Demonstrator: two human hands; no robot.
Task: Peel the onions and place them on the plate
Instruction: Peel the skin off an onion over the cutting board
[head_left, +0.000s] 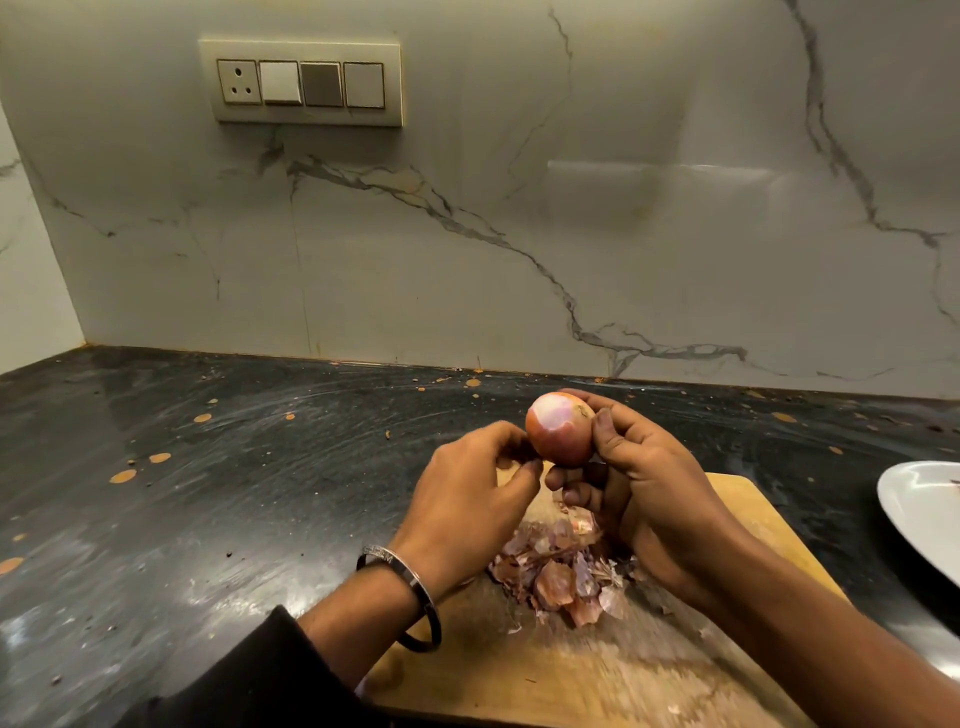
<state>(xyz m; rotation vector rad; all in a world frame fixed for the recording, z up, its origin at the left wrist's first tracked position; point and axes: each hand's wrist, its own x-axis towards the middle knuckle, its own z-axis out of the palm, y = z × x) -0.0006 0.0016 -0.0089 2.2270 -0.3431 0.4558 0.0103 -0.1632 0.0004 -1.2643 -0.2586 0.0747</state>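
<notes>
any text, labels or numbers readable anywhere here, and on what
Bangle on the left wrist: it bears engraved letters, too blurred to read.
Switch panel on the wall: no lettering visible.
Plate, onion, cutting board: no text.

Two bare hands and forearms in view. Left hand with a smooth, round silver metal bangle hanging loose at the wrist just behind it, faint engraved lettering on the flat outer face, too small to read. Further back along that arm, a black fabric sleeve. Right hand and forearm uncovered, no jewellery visible.
</notes>
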